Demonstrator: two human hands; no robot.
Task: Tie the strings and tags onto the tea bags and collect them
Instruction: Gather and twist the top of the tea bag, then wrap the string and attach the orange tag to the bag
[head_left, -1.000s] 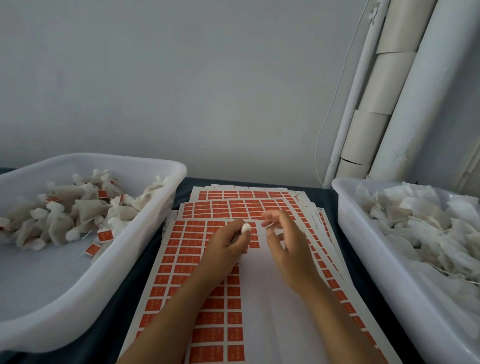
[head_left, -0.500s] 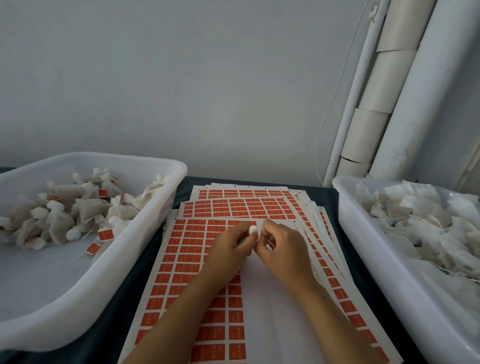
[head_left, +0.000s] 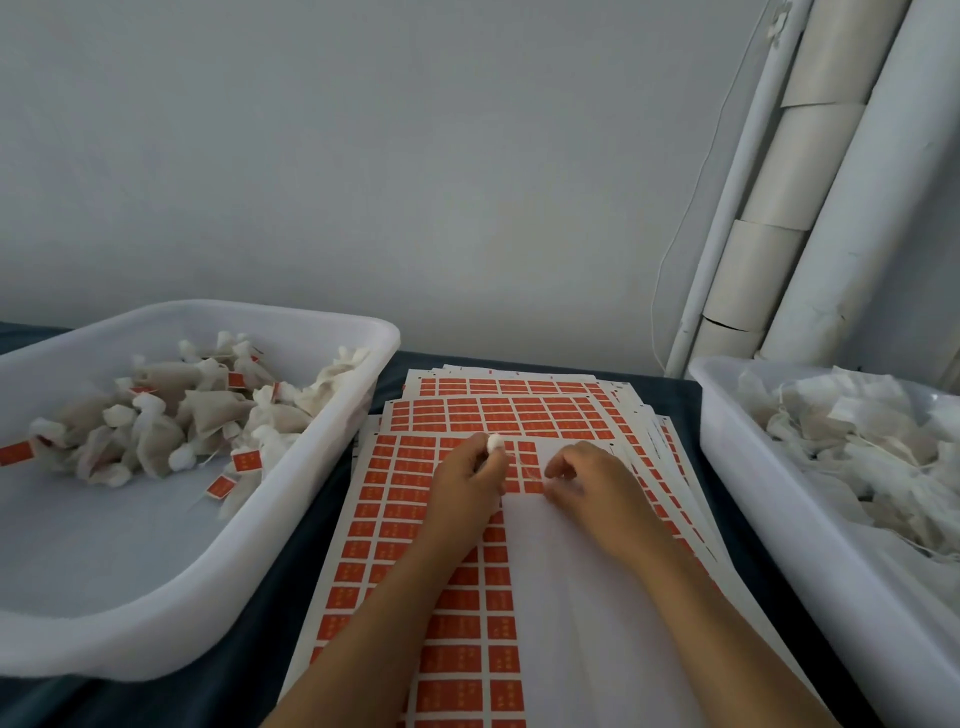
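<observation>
The right hand (head_left: 587, 480) has pulled away from the left hand (head_left: 467, 480), drawing the string (head_left: 524, 467) taut above the tag sheets (head_left: 467, 597). Both pinch: left holds the tea bag (head_left: 494, 443), so the knot seems to be tightening.

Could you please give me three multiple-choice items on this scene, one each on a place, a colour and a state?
1. Where do the tagged tea bags lie?
A. in the left tub
B. on the sheets
C. on the floor

2. What colour are the tags on the sheets?
A. blue
B. orange-red
C. green

3. What is the left hand doing?
A. lying flat and open
B. reaching into the right tub
C. pinching a small white bag top

Answers:
1 A: bags with tags are heaped in the left tub.
2 B: the printed rectangles are orange-red.
3 C: its fingers are curled round the white bag top.
</observation>
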